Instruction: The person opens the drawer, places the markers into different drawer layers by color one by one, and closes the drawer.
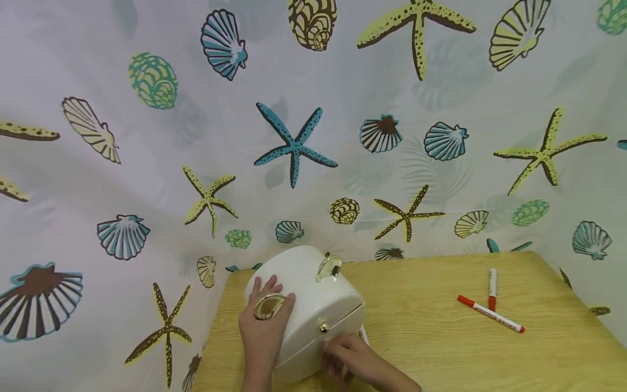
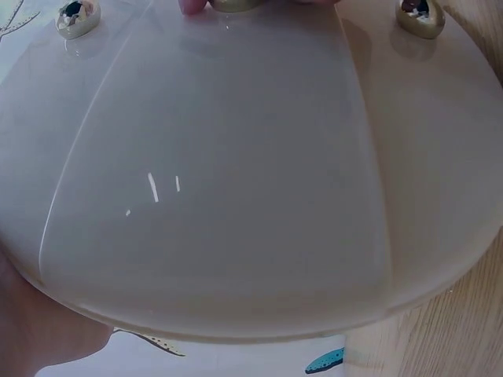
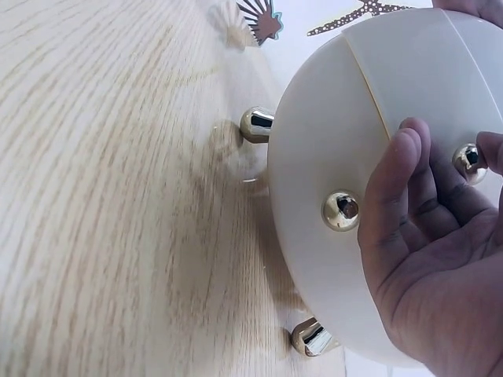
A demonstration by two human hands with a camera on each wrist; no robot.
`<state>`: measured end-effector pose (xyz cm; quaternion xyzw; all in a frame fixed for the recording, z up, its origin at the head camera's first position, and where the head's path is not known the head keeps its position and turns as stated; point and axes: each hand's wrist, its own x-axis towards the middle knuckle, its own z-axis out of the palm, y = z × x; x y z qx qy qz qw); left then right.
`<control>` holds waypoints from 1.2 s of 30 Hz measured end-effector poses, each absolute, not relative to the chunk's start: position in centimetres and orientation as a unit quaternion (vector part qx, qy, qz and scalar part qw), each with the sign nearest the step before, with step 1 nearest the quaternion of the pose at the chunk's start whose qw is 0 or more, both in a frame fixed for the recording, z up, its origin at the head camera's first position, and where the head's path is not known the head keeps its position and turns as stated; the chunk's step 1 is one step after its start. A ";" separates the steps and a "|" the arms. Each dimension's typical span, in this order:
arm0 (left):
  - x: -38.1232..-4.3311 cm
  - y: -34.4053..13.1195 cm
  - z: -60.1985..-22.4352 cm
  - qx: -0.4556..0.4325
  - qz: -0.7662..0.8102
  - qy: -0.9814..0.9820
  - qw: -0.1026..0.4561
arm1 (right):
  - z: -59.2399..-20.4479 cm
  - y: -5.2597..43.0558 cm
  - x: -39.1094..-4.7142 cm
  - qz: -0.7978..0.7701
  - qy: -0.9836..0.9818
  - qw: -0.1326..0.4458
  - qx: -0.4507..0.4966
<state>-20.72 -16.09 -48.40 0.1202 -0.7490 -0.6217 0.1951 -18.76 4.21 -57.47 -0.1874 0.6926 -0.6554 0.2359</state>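
Note:
A rounded white case (image 1: 303, 283) with gold fittings stands on the wooden table. Seams run across its curved front in the right wrist view. My left hand (image 1: 264, 324) rests on its left side, fingers spread around a gold handle (image 1: 269, 306); a second gold handle (image 1: 329, 268) sits on the other side. In front of the case is my right hand (image 1: 350, 356). The right wrist view shows its thumb and curled fingers around a gold knob (image 3: 470, 163), with a lower gold knob (image 3: 342, 210) beside the fingers. Contact behind the fingers is partly hidden.
On the right of the wooden table (image 1: 421, 326) lie two white markers with red caps, one marker (image 1: 492, 313) across in front of the other marker (image 1: 492, 280). Gold feet (image 3: 257, 124) show under the case. A shell-and-starfish patterned curtain (image 1: 343, 81) surrounds the table.

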 end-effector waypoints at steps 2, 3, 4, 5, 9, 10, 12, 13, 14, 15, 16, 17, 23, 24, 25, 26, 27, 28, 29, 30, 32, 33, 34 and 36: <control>-20.7 -16.0 -48.4 0.120 -0.622 -0.749 0.194 | -57.5 4.3 -18.9 -0.655 0.693 0.237 -0.188; -20.7 -16.0 -48.4 0.120 -0.622 -0.749 0.194 | -57.6 4.3 -18.9 -0.654 0.693 0.238 -0.187; -20.7 -16.0 -48.4 0.121 -0.621 -0.749 0.194 | -57.6 4.3 -19.0 -0.655 0.692 0.240 -0.186; -20.7 -16.0 -48.4 0.124 -0.621 -0.749 0.194 | -57.6 4.3 -19.0 -0.654 0.692 0.243 -0.185; -20.8 -15.9 -48.4 0.120 -0.623 -0.747 0.197 | -57.8 4.4 -18.9 -0.652 0.699 0.236 -0.175; -20.8 -15.9 -48.4 0.119 -0.623 -0.747 0.198 | -57.8 4.4 -18.8 -0.653 0.700 0.234 -0.170; -20.8 -15.9 -48.4 0.118 -0.624 -0.747 0.198 | -58.0 4.4 -18.6 -0.651 0.705 0.230 -0.165; -20.8 -15.9 -48.4 0.119 -0.624 -0.747 0.198 | -58.2 4.4 -18.5 -0.648 0.707 0.229 -0.166; -20.8 -15.9 -48.4 0.120 -0.624 -0.747 0.198 | -58.3 4.5 -18.4 -0.646 0.709 0.230 -0.166; -20.7 -15.9 -48.4 0.121 -0.623 -0.747 0.200 | -58.6 4.5 -18.3 -0.642 0.711 0.230 -0.168; -20.7 -15.9 -48.5 0.121 -0.624 -0.745 0.201 | -58.9 4.5 -18.3 -0.637 0.715 0.231 -0.171; -20.7 -16.0 -48.5 0.121 -0.625 -0.745 0.202 | -59.1 4.6 -18.3 -0.632 0.718 0.232 -0.174; -20.8 -16.0 -48.4 0.112 -0.629 -0.743 0.200 | -60.6 4.7 -18.5 -0.639 0.707 0.262 -0.154; -20.8 -16.0 -48.4 0.113 -0.628 -0.744 0.199 | -60.7 4.7 -18.5 -0.641 0.705 0.264 -0.147; -20.8 -16.0 -48.3 0.115 -0.627 -0.745 0.197 | -60.7 4.7 -18.5 -0.643 0.705 0.265 -0.139; -20.8 -16.0 -48.3 0.117 -0.627 -0.745 0.196 | -60.8 4.7 -18.4 -0.643 0.707 0.263 -0.132; -20.8 -16.0 -48.3 0.118 -0.626 -0.745 0.197 | -60.8 4.7 -18.4 -0.643 0.709 0.258 -0.128; -20.9 -16.0 -48.3 0.119 -0.625 -0.746 0.196 | -60.9 4.6 -18.4 -0.644 0.711 0.253 -0.127; -20.9 -16.0 -48.3 0.121 -0.624 -0.747 0.196 | -61.1 4.7 -18.4 -0.644 0.712 0.249 -0.126; -20.9 -16.0 -48.4 0.122 -0.623 -0.748 0.195 | -61.2 4.7 -18.4 -0.646 0.710 0.249 -0.124; -20.8 -16.0 -48.4 0.124 -0.622 -0.748 0.194 | -61.5 4.7 -18.3 -0.652 0.701 0.260 -0.128; -20.8 -16.0 -48.4 0.125 -0.621 -0.749 0.193 | -61.6 4.8 -18.2 -0.655 0.696 0.266 -0.130; -20.8 -15.9 -48.4 0.126 -0.621 -0.749 0.193 | -61.7 4.8 -18.2 -0.657 0.692 0.270 -0.131; -20.8 -15.9 -48.3 0.126 -0.620 -0.750 0.192 | -61.8 4.8 -18.1 -0.665 0.681 0.280 -0.128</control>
